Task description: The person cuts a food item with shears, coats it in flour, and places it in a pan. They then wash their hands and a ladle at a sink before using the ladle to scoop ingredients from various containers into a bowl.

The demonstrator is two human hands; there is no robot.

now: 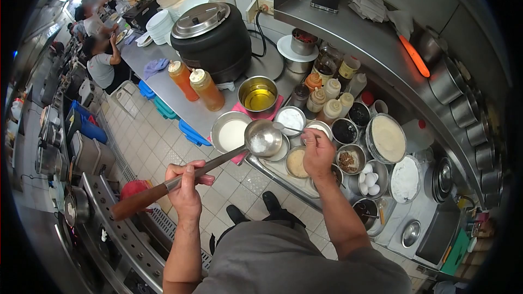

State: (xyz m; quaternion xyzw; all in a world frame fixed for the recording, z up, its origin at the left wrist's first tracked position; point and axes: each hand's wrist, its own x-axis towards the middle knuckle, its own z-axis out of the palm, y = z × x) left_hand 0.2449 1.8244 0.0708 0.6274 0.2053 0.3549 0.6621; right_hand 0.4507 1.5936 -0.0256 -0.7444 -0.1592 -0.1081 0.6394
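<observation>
My left hand (pixel 186 188) is closed around the metal shaft of a large ladle (pixel 263 138) with a wooden handle. Some white powder lies in the ladle's bowl, which is held over the ingredient containers. My right hand (pixel 317 152) pinches a small metal spoon (pixel 289 129), its tip just beside the ladle's rim. Behind the ladle stands a bowl of white powder (pixel 291 117). A metal bowl of white contents (pixel 229 132) is partly hidden by the ladle. Farther back is a pot of yellow oil (pixel 258 96).
Squeeze bottles (pixel 207 90) stand by a black soup warmer (pixel 211 38). To the right are a bowl of eggs (pixel 370 180) and a large bowl of pale powder (pixel 387 138). An orange-handled tool (pixel 414 56) juts from the shelf. Several people work at the far left.
</observation>
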